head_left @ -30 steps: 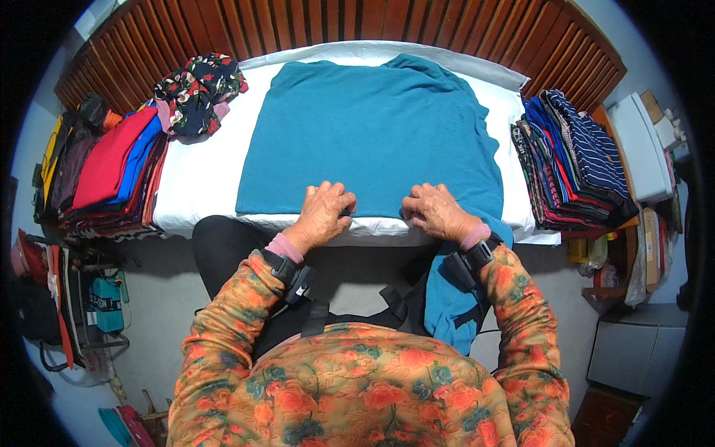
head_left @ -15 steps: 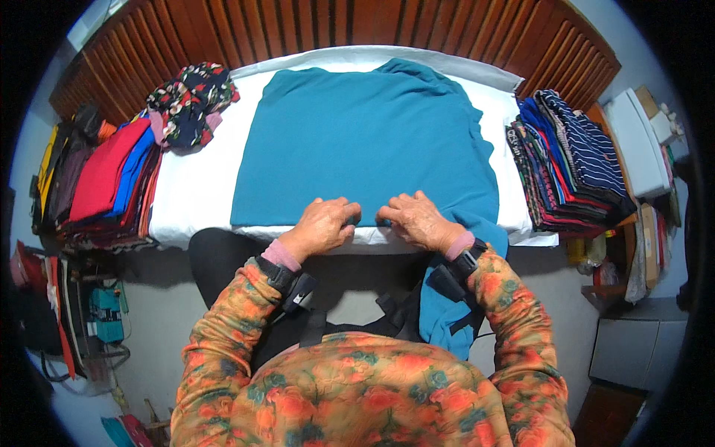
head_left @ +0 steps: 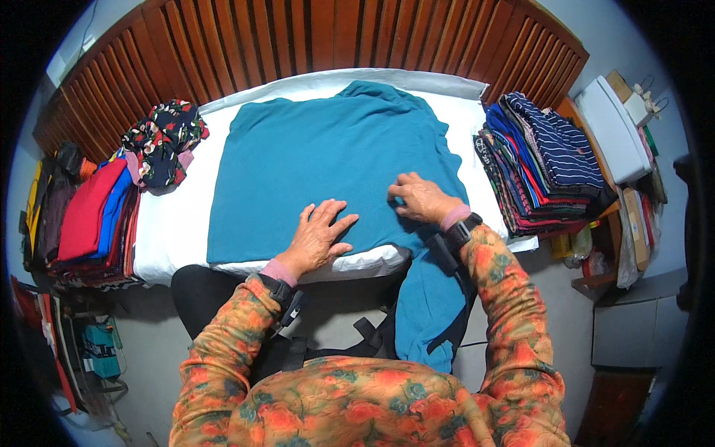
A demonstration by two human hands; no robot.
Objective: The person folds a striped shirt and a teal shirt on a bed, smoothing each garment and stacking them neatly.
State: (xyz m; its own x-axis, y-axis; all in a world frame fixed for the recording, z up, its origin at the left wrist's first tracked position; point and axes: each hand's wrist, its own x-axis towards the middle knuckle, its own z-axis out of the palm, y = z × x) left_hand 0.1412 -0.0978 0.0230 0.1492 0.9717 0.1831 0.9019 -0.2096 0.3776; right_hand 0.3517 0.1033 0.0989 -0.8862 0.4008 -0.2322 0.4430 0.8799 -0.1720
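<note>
A teal long-sleeved top (head_left: 320,156) lies spread over the white-covered surface (head_left: 171,223) in front of me. Its fabric bunches along the far and right edges, and one sleeve (head_left: 428,316) hangs over the near edge toward my lap. My left hand (head_left: 320,237) rests flat on the near part of the top, fingers spread. To the right, my right hand (head_left: 423,200) is on the cloth above the hanging sleeve; its fingers are curled together and seem to pinch the fabric, though the fingertips are partly hidden.
A crumpled dark floral garment (head_left: 165,141) lies at the left, beside a stack of folded clothes (head_left: 91,212). Another tall folded stack (head_left: 551,164) stands at the right edge. Slatted wood (head_left: 320,37) rises behind, and a grey cabinet (head_left: 633,331) stands at the lower right.
Both hands were curled together at the top's near edge. My left hand has opened flat on the cloth; my right hand has moved farther in from that edge. The whole view has shifted.
</note>
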